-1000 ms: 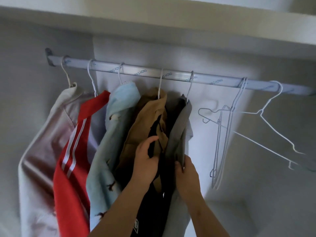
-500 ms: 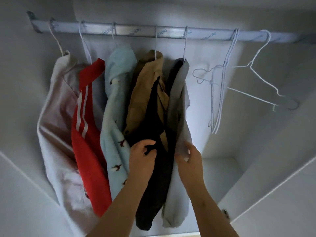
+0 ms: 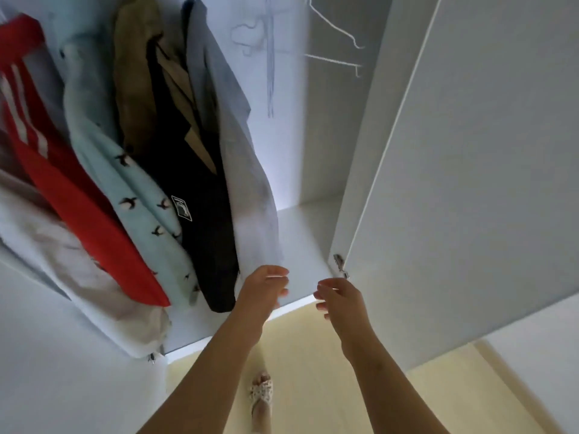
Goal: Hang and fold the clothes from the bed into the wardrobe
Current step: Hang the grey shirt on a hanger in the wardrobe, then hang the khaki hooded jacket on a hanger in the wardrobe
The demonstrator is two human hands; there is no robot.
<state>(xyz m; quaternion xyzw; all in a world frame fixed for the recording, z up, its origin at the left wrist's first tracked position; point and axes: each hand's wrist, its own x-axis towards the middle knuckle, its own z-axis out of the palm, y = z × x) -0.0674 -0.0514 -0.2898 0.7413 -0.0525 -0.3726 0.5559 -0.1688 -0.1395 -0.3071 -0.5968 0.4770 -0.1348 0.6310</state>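
With the left hand (image 3: 266, 286) and right hand (image 3: 340, 300) loosely open and empty, the grey shirt (image 3: 238, 183) just above the left hand could catch on its fingers and be pulled crooked.

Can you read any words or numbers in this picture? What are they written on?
Patch on the black garment: it has a white edge and a mark inside, too blurred to read.
No other words, numbers or signs show anywhere in this view.
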